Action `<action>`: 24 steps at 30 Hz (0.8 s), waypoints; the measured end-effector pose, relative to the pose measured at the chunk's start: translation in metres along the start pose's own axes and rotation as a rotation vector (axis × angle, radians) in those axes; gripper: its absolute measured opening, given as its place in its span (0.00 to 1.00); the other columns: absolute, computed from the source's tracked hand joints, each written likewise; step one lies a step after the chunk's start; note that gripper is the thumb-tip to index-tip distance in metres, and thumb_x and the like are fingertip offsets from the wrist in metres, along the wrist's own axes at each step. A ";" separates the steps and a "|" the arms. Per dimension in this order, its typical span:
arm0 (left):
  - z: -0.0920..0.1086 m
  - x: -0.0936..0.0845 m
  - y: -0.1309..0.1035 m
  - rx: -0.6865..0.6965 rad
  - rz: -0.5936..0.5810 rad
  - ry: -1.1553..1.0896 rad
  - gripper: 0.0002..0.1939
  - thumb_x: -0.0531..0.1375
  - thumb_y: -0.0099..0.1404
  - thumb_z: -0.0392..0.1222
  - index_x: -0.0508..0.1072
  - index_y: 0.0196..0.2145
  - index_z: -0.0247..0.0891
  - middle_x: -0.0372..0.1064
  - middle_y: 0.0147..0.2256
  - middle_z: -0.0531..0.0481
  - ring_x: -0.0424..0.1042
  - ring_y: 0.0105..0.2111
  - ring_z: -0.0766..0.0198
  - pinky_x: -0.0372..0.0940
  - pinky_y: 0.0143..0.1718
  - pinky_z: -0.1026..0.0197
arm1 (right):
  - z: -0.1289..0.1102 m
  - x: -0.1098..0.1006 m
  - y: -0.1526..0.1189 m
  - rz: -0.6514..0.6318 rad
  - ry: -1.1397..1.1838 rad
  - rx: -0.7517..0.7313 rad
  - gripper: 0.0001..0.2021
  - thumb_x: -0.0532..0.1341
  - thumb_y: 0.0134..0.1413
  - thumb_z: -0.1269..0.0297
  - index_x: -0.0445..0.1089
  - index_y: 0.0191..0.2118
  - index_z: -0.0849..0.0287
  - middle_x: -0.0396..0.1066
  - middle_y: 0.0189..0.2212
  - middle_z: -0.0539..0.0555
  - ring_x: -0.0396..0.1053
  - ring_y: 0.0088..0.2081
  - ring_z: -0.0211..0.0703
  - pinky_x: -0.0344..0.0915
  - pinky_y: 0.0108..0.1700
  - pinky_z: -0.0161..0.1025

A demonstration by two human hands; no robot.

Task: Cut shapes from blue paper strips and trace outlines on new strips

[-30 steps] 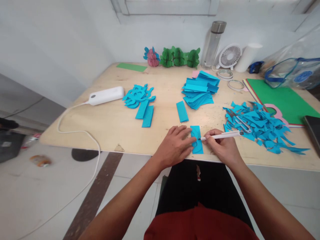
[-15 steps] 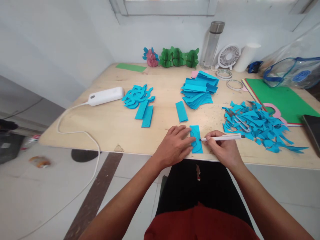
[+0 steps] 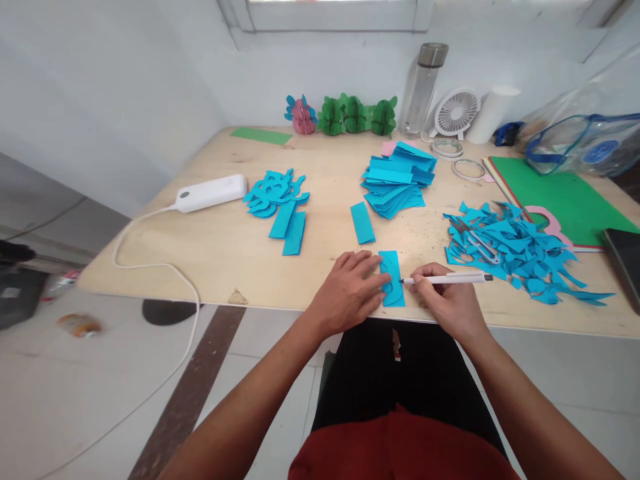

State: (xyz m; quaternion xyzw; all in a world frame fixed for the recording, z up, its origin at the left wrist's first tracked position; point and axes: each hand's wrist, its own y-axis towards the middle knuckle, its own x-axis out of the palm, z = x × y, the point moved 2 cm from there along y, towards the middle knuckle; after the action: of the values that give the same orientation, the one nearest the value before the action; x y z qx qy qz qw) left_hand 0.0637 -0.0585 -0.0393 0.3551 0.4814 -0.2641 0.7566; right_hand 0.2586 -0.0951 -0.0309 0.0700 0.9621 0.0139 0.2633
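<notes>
My left hand (image 3: 353,288) lies flat with its fingers stretched out, their tips on the left side of a small blue paper piece (image 3: 394,270) near the table's front edge. A curved outline is drawn on that paper. In my right hand (image 3: 447,300) is a white pen (image 3: 450,278), its dark tip at the paper's right edge. Just beyond lies a single blue paper rectangle (image 3: 363,223). A stack of folded blue paper (image 3: 397,183) sits farther back. To the left are blue cut-out shapes (image 3: 275,192) with two blue strips (image 3: 294,233) beside them.
Blue paper scraps (image 3: 520,250) pile up on the right, with a cutter (image 3: 483,243) on top. Green sheets (image 3: 575,200) lie behind them. A white power strip (image 3: 213,192) rests at left. Along the wall stand green paper figures (image 3: 355,115), a bottle (image 3: 425,90) and a small fan (image 3: 457,113).
The pen has shifted very slightly, its tip now a little right of and below where it was on the paper. My left hand stays in place on the paper.
</notes>
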 end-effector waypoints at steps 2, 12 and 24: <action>0.000 0.000 0.000 -0.002 -0.002 0.004 0.14 0.53 0.69 0.44 0.72 0.49 0.41 0.63 0.57 0.41 0.58 0.58 0.48 0.55 0.58 0.44 | -0.001 -0.001 -0.003 0.045 0.073 -0.011 0.08 0.59 0.57 0.60 0.71 0.32 0.58 0.74 0.24 0.51 0.69 0.25 0.39 0.62 0.26 0.34; 0.000 0.000 0.000 -0.006 0.003 0.004 0.15 0.53 0.69 0.44 0.71 0.50 0.42 0.64 0.56 0.42 0.59 0.58 0.49 0.55 0.58 0.44 | -0.005 0.004 -0.023 -0.057 -0.065 -0.353 0.13 0.56 0.63 0.64 0.71 0.51 0.54 0.77 0.42 0.56 0.74 0.44 0.46 0.70 0.47 0.44; -0.001 0.001 -0.001 -0.022 -0.006 -0.012 0.16 0.53 0.69 0.46 0.71 0.51 0.42 0.63 0.57 0.43 0.58 0.59 0.50 0.54 0.59 0.46 | 0.000 0.010 -0.028 0.029 -0.265 -0.629 0.16 0.57 0.59 0.73 0.69 0.52 0.56 0.77 0.41 0.57 0.73 0.40 0.47 0.73 0.43 0.45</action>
State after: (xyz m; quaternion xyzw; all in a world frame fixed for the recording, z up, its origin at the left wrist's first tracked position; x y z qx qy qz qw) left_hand 0.0633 -0.0583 -0.0407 0.3438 0.4806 -0.2632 0.7626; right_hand 0.2465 -0.1217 -0.0381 0.0001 0.8670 0.3043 0.3945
